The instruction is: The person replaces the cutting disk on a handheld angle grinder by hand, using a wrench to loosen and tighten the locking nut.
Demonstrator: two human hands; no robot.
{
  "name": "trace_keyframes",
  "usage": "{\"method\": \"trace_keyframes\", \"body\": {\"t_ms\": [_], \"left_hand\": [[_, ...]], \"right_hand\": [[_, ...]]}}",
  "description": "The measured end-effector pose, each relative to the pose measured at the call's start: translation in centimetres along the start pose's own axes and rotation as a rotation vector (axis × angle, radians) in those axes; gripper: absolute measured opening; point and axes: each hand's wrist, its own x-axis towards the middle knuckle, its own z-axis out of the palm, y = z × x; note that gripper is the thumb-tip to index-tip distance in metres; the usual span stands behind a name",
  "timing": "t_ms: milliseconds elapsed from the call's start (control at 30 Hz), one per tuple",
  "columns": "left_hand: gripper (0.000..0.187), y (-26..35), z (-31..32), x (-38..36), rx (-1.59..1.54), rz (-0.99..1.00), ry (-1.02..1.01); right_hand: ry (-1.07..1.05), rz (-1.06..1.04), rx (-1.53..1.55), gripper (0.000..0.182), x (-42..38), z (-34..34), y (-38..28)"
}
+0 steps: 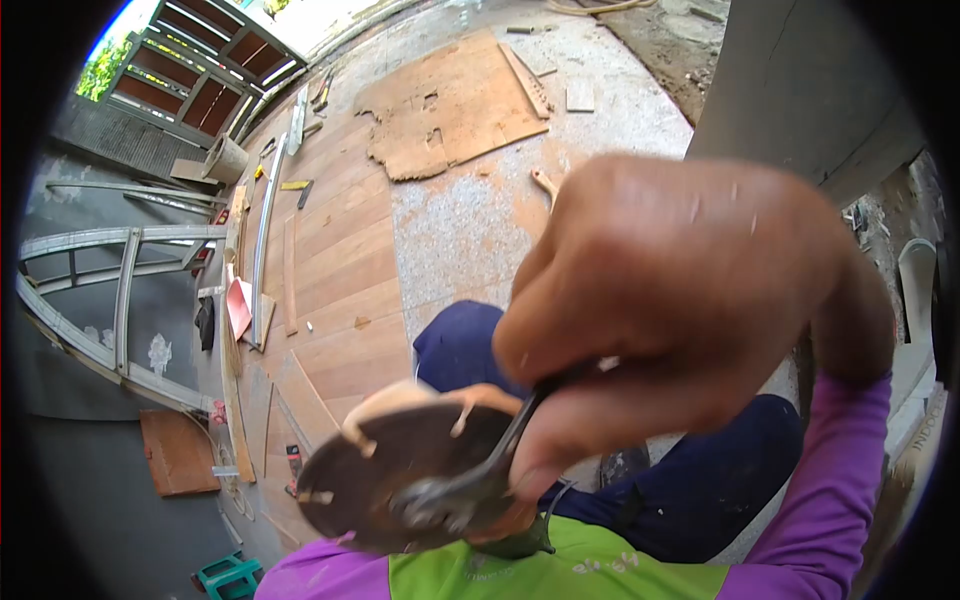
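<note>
Close to the camera, my right hand is closed round the handle of a dark metal wrench. The wrench's head lies on the hub at the centre of a round, slotted cutting disc. Behind the disc is my left hand, mostly hidden by it; a few fingers show past the upper rim. What those fingers grip is hidden. Part of a dark guard shows below the disc, near my shirt.
A worn brown board lies on the speckled floor. Wood-look planks, a long metal bar and a pink dustpan are at the left. A green stool stands lower left. A grey slab rises at the right.
</note>
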Motion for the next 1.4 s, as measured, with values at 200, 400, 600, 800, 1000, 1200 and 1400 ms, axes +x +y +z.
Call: {"method": "trace_keyframes", "body": {"t_ms": [200, 400, 600, 800, 1000, 1200, 1400], "left_hand": [[0.045, 1.2, 0.4, -3.0, 0.1, 0.062, 0.015], [0.045, 2.7, -0.1, -5.5, 0.123, 0.147, 0.017], [0.044, 4.6, -1.0, -7.3, 0.118, 0.209, 0.035], [0.044, 6.1, -1.2, -8.6, 0.108, 0.242, 0.089], [0.043, 7.2, -1.0, -9.5, 0.107, 0.256, 0.109], [0.043, 8.1, -0.6, -10.2, 0.124, 0.274, 0.135], [0.042, 8.3, 0.6, -9.4, 0.205, 0.275, 0.102]], "right_hand": [[0.089, -0.006, -0.062, 0.036, 1.6, 3.3, 0.8], [0.249, -0.172, -0.08, 0.035, 4.5, 6.8, 5.3], [0.521, -0.295, 0.045, 0.036, 8.0, 12.9, 12.1], [0.574, -0.317, 0.184, 0.038, 10.2, 15.7, 14.6], [0.667, -0.429, 0.099, 0.036, 11.7, 15.3, 15.4], [0.609, -0.296, 0.394, 0.035, 12.5, 17.2, 15.5], [0.244, -0.162, 0.177, 0.037, 14.1, 12.2, 14.7]]}}
